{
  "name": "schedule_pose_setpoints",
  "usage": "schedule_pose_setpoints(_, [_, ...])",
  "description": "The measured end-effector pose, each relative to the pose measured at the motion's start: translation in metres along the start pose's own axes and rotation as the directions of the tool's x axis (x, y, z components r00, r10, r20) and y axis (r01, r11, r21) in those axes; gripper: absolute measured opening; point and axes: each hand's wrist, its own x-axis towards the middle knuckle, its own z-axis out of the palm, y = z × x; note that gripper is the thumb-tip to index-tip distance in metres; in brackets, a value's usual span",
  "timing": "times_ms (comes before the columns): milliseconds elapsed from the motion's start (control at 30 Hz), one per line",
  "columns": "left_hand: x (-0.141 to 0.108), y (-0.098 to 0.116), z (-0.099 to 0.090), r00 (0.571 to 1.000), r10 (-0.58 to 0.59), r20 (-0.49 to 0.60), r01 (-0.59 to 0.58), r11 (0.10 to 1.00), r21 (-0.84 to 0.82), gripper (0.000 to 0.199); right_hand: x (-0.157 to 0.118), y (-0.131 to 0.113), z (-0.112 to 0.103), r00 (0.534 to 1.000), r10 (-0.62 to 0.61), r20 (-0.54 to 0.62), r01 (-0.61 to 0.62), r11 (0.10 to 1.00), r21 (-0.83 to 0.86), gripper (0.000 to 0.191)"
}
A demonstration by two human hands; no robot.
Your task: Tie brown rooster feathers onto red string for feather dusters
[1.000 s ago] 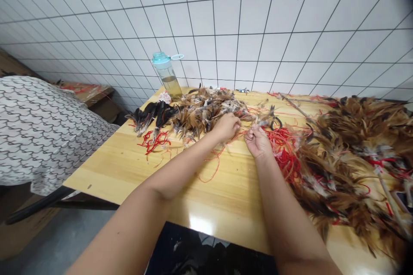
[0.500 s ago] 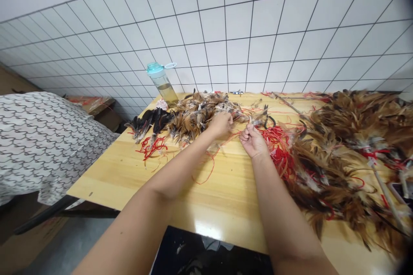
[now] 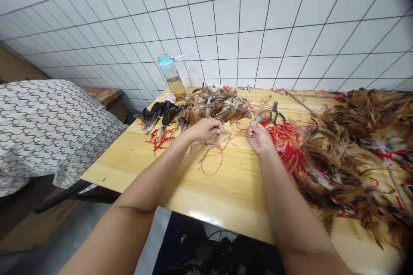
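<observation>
My right hand (image 3: 259, 137) is pinched closed on a small bunch of feathers (image 3: 257, 117), whose tips stick up past the fingers. To its left, my left hand (image 3: 208, 129) is closed with curled fingers, and whatever they hold is too small to make out. Between and below the hands a thin red thread (image 3: 222, 161) loops over the wooden table (image 3: 180, 187). Just behind my left hand lies a heap of brown feathers (image 3: 222, 103). A tangle of red string (image 3: 287, 144) touches the area right of my right hand, with black scissors (image 3: 276, 114) behind it.
A bottle with a turquoise lid (image 3: 172, 78) stands near the tiled wall (image 3: 226, 21). Black feather bundles (image 3: 158, 114) and short red strings (image 3: 160, 139) lie at left. Large brown feather bundles (image 3: 348, 159) cover the right side. A patterned cloth (image 3: 54, 124) hangs beyond the left edge.
My left hand has drawn back toward me and left, away from the feather heap. My right hand keeps its pinch on the feathers. The view has shifted slightly, and the scissors show more fully.
</observation>
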Motion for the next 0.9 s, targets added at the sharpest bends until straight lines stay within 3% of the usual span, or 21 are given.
schedule_pose_setpoints(67, [0.006, -0.004, 0.008, 0.992, 0.022, -0.122, -0.018, 0.999, 0.034, 0.020, -0.001, 0.001, 0.001, 1.000, 0.003, -0.006, -0.004, 1.000, -0.028, 0.032])
schedule_pose_setpoints(133, [0.014, -0.007, 0.018, 0.984, 0.084, -0.159, -0.074, 0.995, 0.071, 0.028, -0.001, 0.002, 0.002, 1.000, 0.003, -0.005, -0.003, 0.999, -0.054, 0.032])
schedule_pose_setpoints(233, [0.026, -0.010, 0.034, 0.977, 0.187, -0.098, -0.175, 0.977, 0.126, 0.035, -0.001, 0.002, 0.003, 1.000, -0.002, 0.001, 0.002, 0.997, -0.083, 0.030])
schedule_pose_setpoints(367, [0.038, -0.012, 0.047, 0.970, 0.239, -0.041, -0.225, 0.950, 0.215, 0.027, -0.001, 0.001, 0.004, 1.000, 0.003, -0.003, -0.004, 0.997, -0.079, 0.029])
schedule_pose_setpoints(500, [0.037, -0.012, 0.043, 0.969, 0.197, -0.147, -0.169, 0.968, 0.187, 0.017, 0.002, 0.002, 0.005, 0.999, -0.009, -0.046, 0.005, 0.996, -0.088, 0.030])
schedule_pose_setpoints(567, [0.032, -0.011, 0.038, 0.954, 0.111, -0.279, -0.102, 0.994, 0.048, 0.013, 0.004, 0.004, 0.005, 0.997, -0.031, -0.075, 0.022, 0.993, -0.117, 0.031])
schedule_pose_setpoints(633, [0.027, -0.011, 0.037, 0.923, -0.051, -0.382, -0.027, 0.980, -0.195, 0.007, 0.005, 0.007, 0.006, 0.995, -0.062, -0.084, 0.046, 0.983, -0.176, 0.031])
schedule_pose_setpoints(700, [0.025, -0.009, 0.038, 0.886, -0.236, -0.398, 0.010, 0.869, -0.494, 0.010, 0.006, 0.011, 0.006, 0.992, -0.109, -0.064, 0.088, 0.958, -0.271, 0.032])
schedule_pose_setpoints(767, [0.025, -0.007, 0.043, 0.870, -0.362, -0.335, -0.005, 0.674, -0.739, 0.019, 0.006, 0.015, 0.006, 0.985, -0.171, -0.029, 0.147, 0.911, -0.384, 0.034])
schedule_pose_setpoints(833, [0.026, -0.003, 0.047, 0.875, -0.412, -0.253, -0.020, 0.493, -0.870, 0.025, 0.006, 0.020, 0.006, 0.974, -0.226, -0.001, 0.197, 0.851, -0.487, 0.035])
schedule_pose_setpoints(900, [0.028, 0.001, 0.052, 0.892, -0.409, -0.193, -0.012, 0.406, -0.914, 0.028, 0.007, 0.023, 0.005, 0.966, -0.257, 0.014, 0.220, 0.796, -0.564, 0.036])
